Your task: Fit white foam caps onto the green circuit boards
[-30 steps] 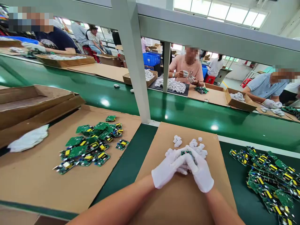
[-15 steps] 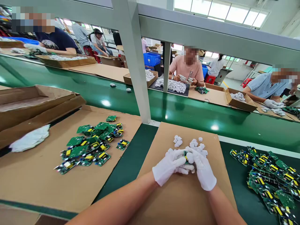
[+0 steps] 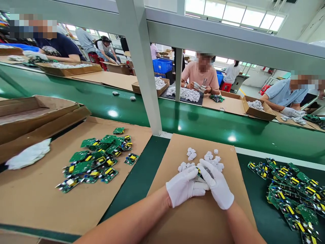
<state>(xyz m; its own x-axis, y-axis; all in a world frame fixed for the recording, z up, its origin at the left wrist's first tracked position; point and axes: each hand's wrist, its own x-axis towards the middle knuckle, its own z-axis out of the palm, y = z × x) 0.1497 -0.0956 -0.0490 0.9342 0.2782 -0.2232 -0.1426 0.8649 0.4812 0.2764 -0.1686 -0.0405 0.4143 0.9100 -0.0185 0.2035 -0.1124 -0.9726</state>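
Small green PCB (image 3: pixel 198 170) clasped betw. cotton-gloved left hand (image 3: pixel 183 185) & right hand (image 3: pixel 217 184).

Two gloved hands are seen near the middle, the left hand (image 3: pixel 185 186) and the right hand (image 3: pixel 217 185), pressed together over one small circuit board (image 3: pixel 198 171) (only a green sliver shows). Two heaps of circuit boards are counted: a left heap (image 3: pixel 98 159) of roughly twenty and a right heap (image 3: pixel 291 189) too tangled to count. One cluster of white caps (image 3: pixel 205 158), about twenty, lies on one cardboard sheet (image 3: pixel 177 149). One white cloth (image 3: pixel 29 155) lies far left. Three seated co-workers are counted across the green conveyor (image 3: pixel 203 122).
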